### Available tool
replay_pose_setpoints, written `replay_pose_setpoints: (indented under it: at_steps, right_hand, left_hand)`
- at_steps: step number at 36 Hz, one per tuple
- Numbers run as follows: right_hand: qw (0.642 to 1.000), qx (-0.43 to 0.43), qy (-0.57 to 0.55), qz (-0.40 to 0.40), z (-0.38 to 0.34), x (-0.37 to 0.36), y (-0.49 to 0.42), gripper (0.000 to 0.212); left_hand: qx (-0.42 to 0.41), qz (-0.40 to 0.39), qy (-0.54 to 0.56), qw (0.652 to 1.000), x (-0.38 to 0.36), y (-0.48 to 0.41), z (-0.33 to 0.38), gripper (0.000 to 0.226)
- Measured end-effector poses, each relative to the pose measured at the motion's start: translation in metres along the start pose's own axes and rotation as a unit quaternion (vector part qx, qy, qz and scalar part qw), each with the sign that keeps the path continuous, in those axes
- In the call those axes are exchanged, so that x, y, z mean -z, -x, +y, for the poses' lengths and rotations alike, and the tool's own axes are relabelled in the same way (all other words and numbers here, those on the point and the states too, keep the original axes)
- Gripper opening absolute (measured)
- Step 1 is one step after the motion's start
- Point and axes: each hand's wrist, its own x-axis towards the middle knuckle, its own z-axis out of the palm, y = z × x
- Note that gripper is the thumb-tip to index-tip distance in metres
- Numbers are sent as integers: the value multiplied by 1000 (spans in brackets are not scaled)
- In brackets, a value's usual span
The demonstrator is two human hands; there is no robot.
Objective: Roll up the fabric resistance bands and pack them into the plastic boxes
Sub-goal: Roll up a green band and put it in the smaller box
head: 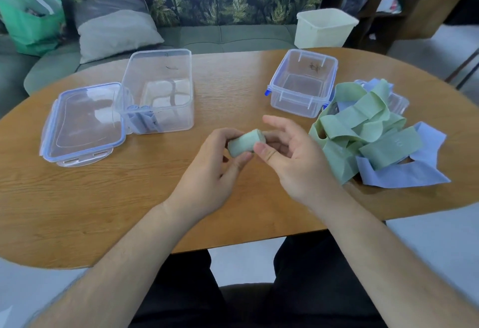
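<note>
A rolled-up green band (245, 143) is held above the middle of the wooden table (129, 211). My left hand (217, 172) grips it from below and the left, fingers curled round the roll. My right hand (287, 156) touches the roll's right end with thumb and lower fingers, its index finger raised. A loose pile of green and blue bands (375, 133) lies at the right. The left clear box (158, 92) holds rolled blue bands (142, 120) in its near corner. The right clear box (303, 81) has blue clips and stands open with nothing in it.
A clear lid with a blue rim (83, 123) lies flat left of the left box. Another clear lid (396, 99) is partly buried under the band pile. Behind the table are a sofa with a cushion (114, 32), a white bin (324, 27) and a green bag (28, 22).
</note>
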Motion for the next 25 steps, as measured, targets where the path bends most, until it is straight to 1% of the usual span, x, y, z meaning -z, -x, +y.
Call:
replay_pose_setpoints:
  at_steps: [2,5,8,11,12,15,17,19,22,25]
  right_hand:
    - [999,-13,-31,22,-7,9,-8,41]
    - [998,-5,-51,28,-21,22,-21,35]
    - [999,10,12,31,-30,36,-38,34]
    - [995,17,92,29,-37,48,-58,33]
    - [993,20,111,30,-39,51,-66,30]
    - [981,43,182,55,-48,62,-94,28]
    - [968,50,234,74,-54,73,-120,28]
    - [960,29,270,69,-52,85,-148,26]
    - [948,-33,313,44,-36,96,-184,25]
    - [935,-94,342,18,-18,98,-202,21]
  left_hand:
    - [-31,18,-21,999,-4,-16,0,30]
    - [-45,59,-18,997,-14,-38,1,29]
    - [-58,91,-22,994,-27,-58,-1,33]
    - [-64,99,-6,993,-40,-75,-7,38]
    - [-56,97,5,994,-44,-81,-9,45]
    - [-1,84,14,996,-60,-95,-22,79]
    - [28,64,-4,998,-71,-101,-34,90]
    - [41,37,-30,998,-81,-106,-45,89]
    - [42,8,-71,997,-90,-110,-54,86]
    - [21,-13,-105,994,-92,-116,-60,85]
